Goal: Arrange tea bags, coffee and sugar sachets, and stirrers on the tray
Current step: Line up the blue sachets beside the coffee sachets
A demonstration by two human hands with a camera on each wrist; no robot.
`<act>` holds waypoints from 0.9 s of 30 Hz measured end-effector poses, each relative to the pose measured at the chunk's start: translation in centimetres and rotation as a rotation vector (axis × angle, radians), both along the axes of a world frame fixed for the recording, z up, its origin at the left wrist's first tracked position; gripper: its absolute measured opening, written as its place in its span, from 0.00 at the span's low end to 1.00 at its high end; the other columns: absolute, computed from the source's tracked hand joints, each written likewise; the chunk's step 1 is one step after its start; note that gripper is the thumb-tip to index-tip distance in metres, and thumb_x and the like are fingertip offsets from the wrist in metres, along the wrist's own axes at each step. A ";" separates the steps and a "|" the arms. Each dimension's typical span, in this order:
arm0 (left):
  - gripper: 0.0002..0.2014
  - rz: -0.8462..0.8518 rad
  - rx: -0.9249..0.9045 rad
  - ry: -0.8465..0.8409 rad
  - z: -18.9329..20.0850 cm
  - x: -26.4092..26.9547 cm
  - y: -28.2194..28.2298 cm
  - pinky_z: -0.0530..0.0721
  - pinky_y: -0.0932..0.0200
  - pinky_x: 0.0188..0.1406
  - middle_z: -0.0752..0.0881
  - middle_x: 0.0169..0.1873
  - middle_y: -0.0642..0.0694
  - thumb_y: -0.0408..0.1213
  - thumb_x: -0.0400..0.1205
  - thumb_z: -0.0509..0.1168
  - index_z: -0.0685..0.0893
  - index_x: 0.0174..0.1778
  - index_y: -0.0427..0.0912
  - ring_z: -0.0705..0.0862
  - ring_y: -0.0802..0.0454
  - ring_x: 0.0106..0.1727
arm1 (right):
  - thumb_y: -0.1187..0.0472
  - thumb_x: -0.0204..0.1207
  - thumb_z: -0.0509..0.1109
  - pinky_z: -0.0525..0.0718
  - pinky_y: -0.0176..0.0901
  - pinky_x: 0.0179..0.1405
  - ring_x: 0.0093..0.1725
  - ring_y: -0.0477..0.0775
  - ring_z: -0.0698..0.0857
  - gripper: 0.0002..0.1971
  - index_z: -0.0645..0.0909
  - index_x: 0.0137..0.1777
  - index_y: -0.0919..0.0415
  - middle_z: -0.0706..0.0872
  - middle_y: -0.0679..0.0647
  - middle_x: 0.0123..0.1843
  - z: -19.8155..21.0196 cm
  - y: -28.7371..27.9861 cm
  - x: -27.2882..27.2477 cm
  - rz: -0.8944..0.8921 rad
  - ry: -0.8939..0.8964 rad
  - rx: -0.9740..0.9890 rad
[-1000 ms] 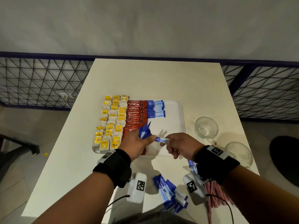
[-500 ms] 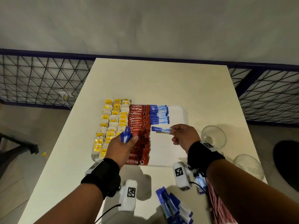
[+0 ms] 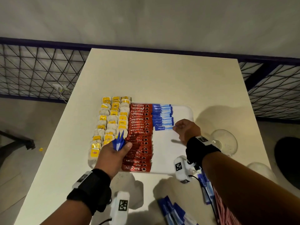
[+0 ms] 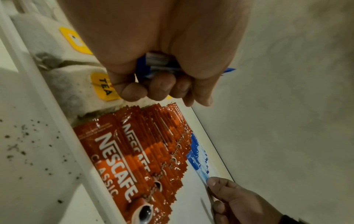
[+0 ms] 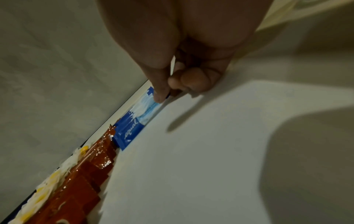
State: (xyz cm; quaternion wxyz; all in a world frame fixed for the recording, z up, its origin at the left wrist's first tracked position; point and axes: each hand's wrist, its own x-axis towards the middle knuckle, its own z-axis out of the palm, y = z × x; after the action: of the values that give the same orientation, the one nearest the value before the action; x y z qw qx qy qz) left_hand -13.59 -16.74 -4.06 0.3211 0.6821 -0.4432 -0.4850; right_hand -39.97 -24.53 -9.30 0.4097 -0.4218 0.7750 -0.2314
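Observation:
A white tray (image 3: 183,109) holds columns of yellow-tagged tea bags (image 3: 112,120), red Nescafe coffee sachets (image 3: 139,135) and a short column of blue sugar sachets (image 3: 162,114). My right hand (image 3: 186,130) pinches the end of one blue sugar sachet (image 3: 163,127) lying flat at the bottom of that column; the right wrist view shows thumb and finger on the sugar sachet (image 5: 138,121). My left hand (image 3: 115,153) hovers over the tea and coffee, gripping a bunch of blue sugar sachets (image 3: 119,139), also seen as the bunch (image 4: 157,63) in its fist.
Two clear glasses (image 3: 224,141) stand right of the tray. More blue sachets (image 3: 175,211) and red stirrers (image 3: 225,210) lie at the table's near edge. Tea dust (image 4: 28,144) speckles the table by the tray. Wire railing runs behind the table.
My right hand carried one sachet from the left hand's bunch away to the tray and laid it under the blue column. The left hand drew back left over the tea and coffee.

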 end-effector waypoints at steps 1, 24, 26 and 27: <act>0.07 -0.001 0.003 -0.002 0.0 0.0 0.0 0.76 0.61 0.37 0.88 0.29 0.55 0.42 0.80 0.70 0.85 0.40 0.43 0.84 0.69 0.31 | 0.53 0.69 0.78 0.87 0.48 0.50 0.41 0.56 0.87 0.08 0.81 0.35 0.46 0.89 0.47 0.41 0.0 -0.1 0.1 0.014 0.029 0.005; 0.05 0.043 0.032 0.098 -0.5 0.2 0.5 0.78 0.60 0.39 0.90 0.31 0.56 0.40 0.80 0.70 0.86 0.42 0.43 0.85 0.66 0.31 | 0.53 0.71 0.77 0.83 0.44 0.47 0.45 0.53 0.85 0.08 0.80 0.40 0.50 0.86 0.47 0.41 -0.2 -0.8 0.8 0.062 0.105 -0.052; 0.05 0.034 0.029 0.092 -0.6 0.3 0.5 0.79 0.58 0.41 0.90 0.32 0.54 0.41 0.80 0.70 0.85 0.41 0.43 0.86 0.65 0.33 | 0.53 0.71 0.77 0.85 0.47 0.51 0.46 0.54 0.86 0.08 0.80 0.42 0.51 0.86 0.47 0.41 -0.1 -0.7 0.8 0.063 0.110 -0.045; 0.05 0.031 0.029 0.092 -0.4 0.2 0.5 0.80 0.58 0.41 0.90 0.32 0.54 0.41 0.80 0.70 0.85 0.41 0.44 0.86 0.64 0.33 | 0.53 0.72 0.77 0.84 0.45 0.52 0.47 0.54 0.85 0.08 0.80 0.44 0.52 0.86 0.47 0.42 0.0 -0.7 0.7 0.063 0.119 -0.040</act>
State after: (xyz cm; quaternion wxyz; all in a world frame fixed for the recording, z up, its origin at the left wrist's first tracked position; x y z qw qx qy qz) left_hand -13.43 -16.19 -4.44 0.3387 0.6703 -0.4102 -0.5174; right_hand -39.26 -25.23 -9.35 0.3615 -0.4672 0.7796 -0.2082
